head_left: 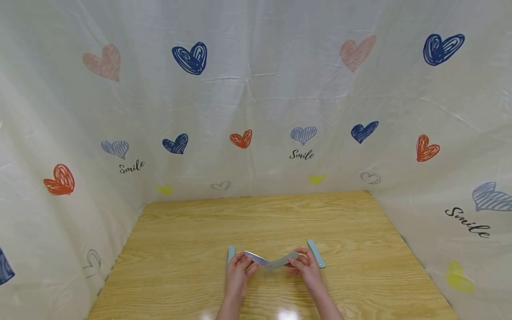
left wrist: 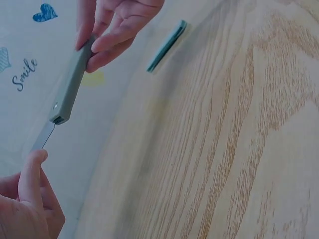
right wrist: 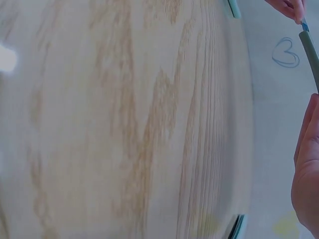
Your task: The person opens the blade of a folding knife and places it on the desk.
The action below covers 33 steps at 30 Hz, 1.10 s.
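Observation:
Between the two hands, above the table, is a folding knife with a grey-green handle (head_left: pixel 283 261) and a shiny metal blade (head_left: pixel 256 258) swung out at a wide angle. My left hand (head_left: pixel 238 273) pinches the blade near its far end between thumb and fingers. The handle's other end is gripped by my right hand (head_left: pixel 307 269). In the left wrist view the blade (left wrist: pixel 42 137) comes out of the slotted end of the handle (left wrist: pixel 72 87). The right wrist view shows only part of the handle (right wrist: pixel 310 55), at its right edge.
A light blue folded piece, resembling a closed folding knife (head_left: pixel 231 253), lies beside the left hand, partly hidden by it. A similar light blue piece (head_left: pixel 316 254) lies just right of the right hand. Behind the wooden table (head_left: pixel 256 222) hangs a white curtain (head_left: pixel 256 98) printed with hearts.

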Available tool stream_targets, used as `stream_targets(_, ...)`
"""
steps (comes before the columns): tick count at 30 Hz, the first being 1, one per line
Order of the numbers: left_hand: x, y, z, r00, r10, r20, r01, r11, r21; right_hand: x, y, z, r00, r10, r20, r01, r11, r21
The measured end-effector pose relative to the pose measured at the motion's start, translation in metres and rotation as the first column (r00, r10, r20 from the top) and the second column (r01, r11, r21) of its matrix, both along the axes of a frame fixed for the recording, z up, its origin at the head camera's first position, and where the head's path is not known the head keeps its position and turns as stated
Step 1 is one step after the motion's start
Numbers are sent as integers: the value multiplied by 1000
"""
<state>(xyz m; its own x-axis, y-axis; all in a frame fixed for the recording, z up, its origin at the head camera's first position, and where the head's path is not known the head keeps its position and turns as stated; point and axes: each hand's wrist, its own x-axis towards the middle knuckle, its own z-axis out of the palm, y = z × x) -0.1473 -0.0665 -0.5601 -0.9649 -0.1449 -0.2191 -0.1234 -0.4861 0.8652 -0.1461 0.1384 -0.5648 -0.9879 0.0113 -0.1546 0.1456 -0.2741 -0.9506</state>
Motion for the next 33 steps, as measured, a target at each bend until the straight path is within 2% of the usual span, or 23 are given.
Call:
stream_targets(9, 2, 8, -2, 996, 90, 24, -91, 994, 55, 1, -4, -2, 998, -58, -3, 58, 995, -76)
stream_targets(16, -1, 16, -5, 984, 165, 59, -173, 972, 157, 1, -7, -3, 996, -88, -2, 87, 984, -158)
stream_targets(33, -2, 25, -8, 970, 219, 105, -237, 947, 218, -1, -14, -6, 988, -153, 12, 152, 967, -204)
